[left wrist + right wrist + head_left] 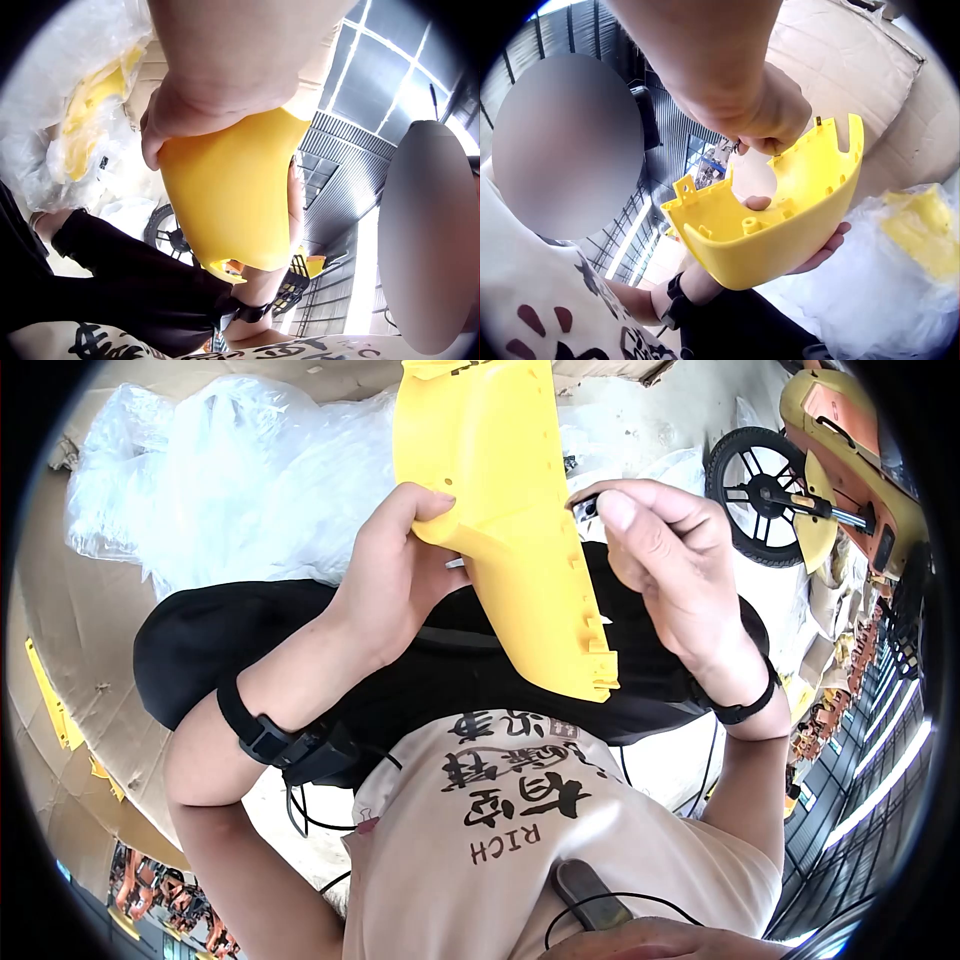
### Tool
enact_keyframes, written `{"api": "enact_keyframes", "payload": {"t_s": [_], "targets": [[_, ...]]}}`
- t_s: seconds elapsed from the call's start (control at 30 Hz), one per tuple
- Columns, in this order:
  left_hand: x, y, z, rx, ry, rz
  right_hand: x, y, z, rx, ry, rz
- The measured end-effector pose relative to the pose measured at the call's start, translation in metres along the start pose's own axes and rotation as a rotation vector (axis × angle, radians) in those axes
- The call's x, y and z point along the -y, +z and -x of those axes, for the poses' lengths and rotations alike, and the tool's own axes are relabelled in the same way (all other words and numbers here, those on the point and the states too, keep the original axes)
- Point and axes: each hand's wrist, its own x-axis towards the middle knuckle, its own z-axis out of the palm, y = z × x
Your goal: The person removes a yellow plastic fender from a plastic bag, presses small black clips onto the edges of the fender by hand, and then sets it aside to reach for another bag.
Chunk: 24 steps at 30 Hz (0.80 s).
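A curved yellow plastic cover [510, 510] is held up over the lap. My left hand [385, 575] grips its left side, thumb on the outer face and the other fingers mostly hidden behind it. Between thumb and forefinger, my right hand [675, 550] pinches a small dark metal clip [585, 509] right at the cover's right edge. The right wrist view shows the hollow inside of the cover [772, 259], with ribs, tabs and a screw post. A dark clip [818, 121] sits on one of its rim tabs.
Clear plastic wrapping [240, 480] lies at the left on cardboard [110, 690], with another yellow part [922, 232] inside it. A black-spoked wheel [762, 495] on an orange and yellow vehicle stands at the right. Black-clad legs [240, 625] lie beneath the hands.
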Motion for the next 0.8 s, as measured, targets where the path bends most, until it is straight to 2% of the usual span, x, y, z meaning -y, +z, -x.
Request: {"api": "enact_keyframes", "payload": {"t_s": [0.2,0.47,0.53,0.63,0.67,0.8], "targets": [[0.004,-0.006,-0.001,-0.023,-0.037,-0.073,-0.01,0.0,-0.003,0.119,0.096,-0.079],[0.007,0.003,-0.004,-0.097,-0.068,-0.087,-0.02,0.007,0.002,0.097,0.074,-0.066],[0.007,0.004,-0.002,-0.166,-0.07,-0.097,-0.027,0.01,0.003,0.056,-0.121,0.197],[0.011,0.003,-0.001,-0.19,-0.035,-0.095,-0.021,0.012,0.004,0.083,-0.096,0.299],[0.014,0.005,-0.002,-0.193,-0.04,-0.098,-0.027,0.013,0.004,0.049,-0.112,0.229],[0.018,0.006,-0.003,-0.23,0.001,-0.079,-0.027,0.017,0.004,0.039,-0.162,0.254]]}}
